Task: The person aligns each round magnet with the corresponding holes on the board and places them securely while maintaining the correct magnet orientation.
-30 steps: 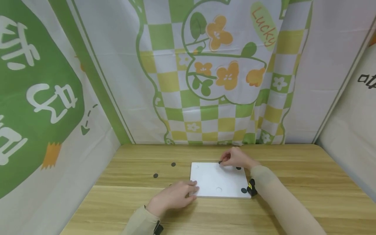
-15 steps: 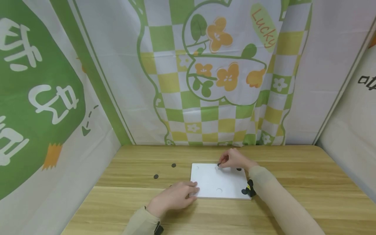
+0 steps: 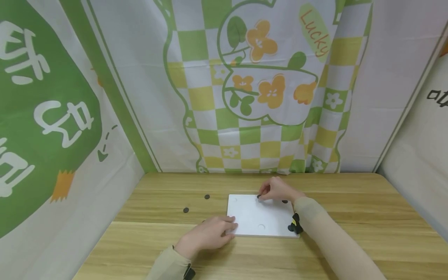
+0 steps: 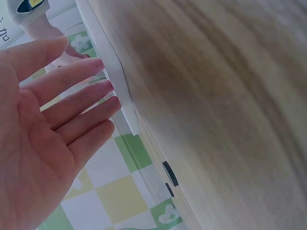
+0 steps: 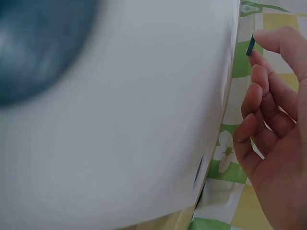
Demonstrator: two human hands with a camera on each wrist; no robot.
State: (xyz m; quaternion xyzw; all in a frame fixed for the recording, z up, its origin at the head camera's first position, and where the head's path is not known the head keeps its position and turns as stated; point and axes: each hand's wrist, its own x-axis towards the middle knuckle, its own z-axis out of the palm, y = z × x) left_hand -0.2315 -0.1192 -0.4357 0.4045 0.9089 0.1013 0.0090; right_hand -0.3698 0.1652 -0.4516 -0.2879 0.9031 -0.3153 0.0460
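A white rectangular board (image 3: 248, 216) with shallow round recesses lies on the wooden table. My right hand (image 3: 276, 189) is over its far edge, pinching a small black disc (image 5: 250, 46) between thumb and index finger; the other fingers curl loosely. The held disc is close over a recess near the middle of that edge. At the board's left edge my left hand (image 3: 210, 234) rests with fingers extended, fingertips on the rim. One black disc (image 3: 285, 201) sits at the board's far right corner, partly behind my right wrist. Another disc (image 3: 290, 228) is at the near right corner.
Two loose black discs, one farther back (image 3: 207, 196) and one nearer (image 3: 186, 210), lie on the table (image 3: 157, 233) left of the board. A patterned cloth (image 3: 245, 144) hangs behind the table's back edge, with more cloth walls at both sides.
My right hand has moved slightly left along the board's far edge with the disc, which has come from the edge to over the recess. My left hand stays put.
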